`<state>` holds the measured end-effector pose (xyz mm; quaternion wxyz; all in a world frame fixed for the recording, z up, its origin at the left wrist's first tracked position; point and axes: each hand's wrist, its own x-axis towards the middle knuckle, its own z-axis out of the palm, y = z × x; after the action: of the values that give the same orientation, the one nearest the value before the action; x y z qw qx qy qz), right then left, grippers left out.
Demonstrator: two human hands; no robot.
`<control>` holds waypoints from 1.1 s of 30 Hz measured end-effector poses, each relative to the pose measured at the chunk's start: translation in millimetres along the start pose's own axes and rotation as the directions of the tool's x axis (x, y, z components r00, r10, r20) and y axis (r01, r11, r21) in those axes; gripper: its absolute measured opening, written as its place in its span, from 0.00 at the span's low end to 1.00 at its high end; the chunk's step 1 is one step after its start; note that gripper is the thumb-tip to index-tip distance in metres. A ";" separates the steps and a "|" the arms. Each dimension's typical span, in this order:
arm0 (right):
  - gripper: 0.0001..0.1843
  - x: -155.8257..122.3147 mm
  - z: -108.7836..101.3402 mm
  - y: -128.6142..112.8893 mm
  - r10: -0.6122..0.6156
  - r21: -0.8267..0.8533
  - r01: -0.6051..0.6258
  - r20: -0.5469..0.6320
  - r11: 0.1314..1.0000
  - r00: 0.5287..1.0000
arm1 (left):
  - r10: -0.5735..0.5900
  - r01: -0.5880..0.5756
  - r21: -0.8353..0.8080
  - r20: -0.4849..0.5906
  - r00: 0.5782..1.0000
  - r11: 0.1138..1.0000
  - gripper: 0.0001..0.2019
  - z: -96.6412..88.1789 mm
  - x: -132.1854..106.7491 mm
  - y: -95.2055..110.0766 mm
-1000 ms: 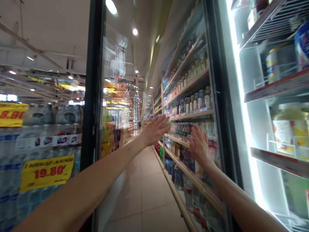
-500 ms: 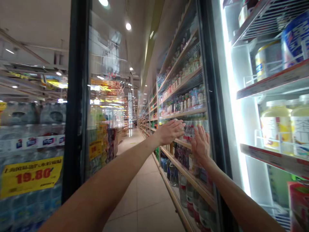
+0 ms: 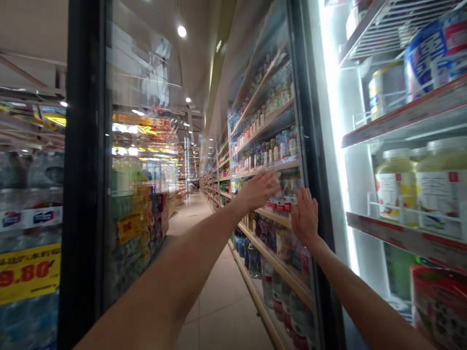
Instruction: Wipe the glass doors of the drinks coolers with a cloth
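Lit cooler (image 3: 358, 175): pale-yellow bottles (image 3: 440, 187) standing upright, right side.
Left hand (image 3: 258, 189), right hand (image 3: 305, 214): both flat open, empty.
Glass door (image 3: 204, 141): directly before both hands; whether touching, unclear.

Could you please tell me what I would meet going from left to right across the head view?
Yellow price sign, thick dark door upright, left hand, right hand, bright light strip, large white-capped bottle.
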<state>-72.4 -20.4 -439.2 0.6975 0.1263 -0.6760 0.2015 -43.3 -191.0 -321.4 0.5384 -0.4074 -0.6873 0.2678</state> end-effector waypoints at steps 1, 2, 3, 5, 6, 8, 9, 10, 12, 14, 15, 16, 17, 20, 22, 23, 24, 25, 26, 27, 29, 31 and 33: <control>0.27 -0.2 0.7 0.5 0.001 0.001 -0.001 -0.002 1.000 1.000 | -0.089 0.089 0.009 -0.015 0.996 0.996 0.16 0.4 0.8 2.9; 0.27 -0.5 1.6 0.6 0.001 0.003 -0.001 -0.001 1.000 1.000 | -0.131 0.131 0.011 -0.016 0.991 0.991 0.16 1.3 -1.2 8.4; 0.27 -1.0 2.5 0.4 0.003 0.005 -0.003 0.000 1.000 1.000 | -0.112 0.112 0.005 -0.003 0.994 0.994 0.16 2.8 -6.3 16.7; 0.27 -2.3 3.8 -1.0 0.000 0.013 0.000 0.005 1.000 1.000 | 0.073 -0.071 -0.040 0.055 0.996 0.997 0.16 7.2 -25.6 39.1; 0.27 -3.1 4.1 -2.1 -0.008 0.019 0.008 0.007 1.000 1.000 | 0.184 -0.178 -0.074 0.080 0.980 0.981 0.16 9.3 -38.3 50.5; 0.27 -5.1 4.3 -5.2 -0.026 0.033 0.025 0.018 0.999 0.999 | 0.342 -0.328 -0.134 0.098 0.935 0.935 0.15 11.3 -63.2 66.0; 0.27 -6.3 4.4 -7.1 -0.031 0.040 0.030 0.025 0.999 0.999 | 0.376 -0.362 -0.147 0.090 0.922 0.921 0.15 10.5 -72.9 67.9; 0.26 -7.9 4.6 -9.2 -0.033 0.046 0.031 0.030 0.998 0.999 | 0.376 -0.363 -0.144 0.078 0.923 0.920 0.15 8.3 -79.9 65.8; 0.26 -12.3 5.9 -14.0 -0.028 0.056 0.026 0.040 0.998 0.999 | 0.243 -0.238 -0.093 0.042 0.969 0.967 0.16 1.2 -86.4 53.3; 0.26 -18.9 8.1 -19.5 -0.025 0.065 0.021 0.050 0.998 0.998 | 0.039 -0.039 -0.035 0.006 0.999 0.999 0.18 -6.5 -89.9 41.3; 0.26 -22.8 9.2 -22.4 -0.030 0.072 0.026 0.056 0.997 0.998 | -0.017 0.017 -0.027 -0.001 1.000 0.999 0.18 -9.3 -93.7 39.5; 0.26 -27.0 10.1 -25.4 -0.038 0.079 0.033 0.062 0.996 0.997 | -0.021 0.021 -0.037 0.006 1.000 0.999 0.18 -11.2 -99.9 41.8; 0.27 -31.2 10.6 -28.4 -0.044 0.084 0.038 0.070 0.996 0.997 | 0.029 -0.028 -0.065 0.024 0.999 0.997 0.18 -12.1 -108.5 47.9; 0.27 -41.5 9.9 -37.2 -0.067 0.090 0.059 0.084 0.994 0.994 | 0.298 -0.276 -0.199 0.093 0.950 0.940 0.17 -11.1 -140.6 76.0; 0.27 -46.0 8.2 -43.1 -0.086 0.086 0.079 0.084 0.993 0.993 | 0.412 -0.373 -0.261 0.111 0.904 0.890 0.16 -10.6 -155.4 86.6; 0.28 -48.1 7.3 -46.1 -0.100 0.085 0.093 0.084 0.992 0.991 | 0.421 -0.379 -0.270 0.114 0.900 0.885 0.16 -11.2 -158.4 86.9; 0.28 -50.5 6.6 -49.1 -0.112 0.085 0.105 0.087 0.991 0.990 | 0.389 -0.349 -0.261 0.117 0.914 0.900 0.16 -12.3 -159.0 84.3; 0.29 -53.6 6.0 -52.2 -0.121 0.086 0.113 0.093 0.990 0.988 | 0.325 -0.291 -0.238 0.116 0.939 0.927 0.17 -13.8 -158.2 80.3; 0.29 -57.4 5.5 -55.3 -0.126 0.089 0.117 0.101 0.989 0.987 | 0.243 -0.217 -0.208 0.110 0.964 0.954 0.18 -15.2 -157.2 76.4; 0.29 -62.1 5.2 -58.2 -0.127 0.095 0.117 0.108 0.989 0.986 | 0.171 -0.151 -0.182 0.104 0.980 0.972 0.18 -16.3 -157.6 74.1; 0.30 -73.6 4.1 -63.4 -0.127 0.104 0.115 0.113 0.988 0.985 | 0.144 -0.125 -0.171 0.103 0.984 0.977 0.19 -17.1 -165.8 77.4; 0.30 -85.6 2.2 -67.0 -0.118 0.109 0.106 0.117 0.988 0.986 | 0.266 -0.237 -0.215 0.115 0.957 0.947 0.18 -16.8 -183.3 89.5; 0.31 -95.0 -0.3 -68.8 -0.118 0.113 0.103 0.136 0.988 0.984 | 0.387 -0.348 -0.258 0.117 0.915 0.901 0.16 -17.5 -202.2 99.5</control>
<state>-41.5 -91.8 -527.0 0.6500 0.2144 -0.7043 0.1884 18.3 -311.6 -502.4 0.3677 -0.5664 -0.6666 0.3157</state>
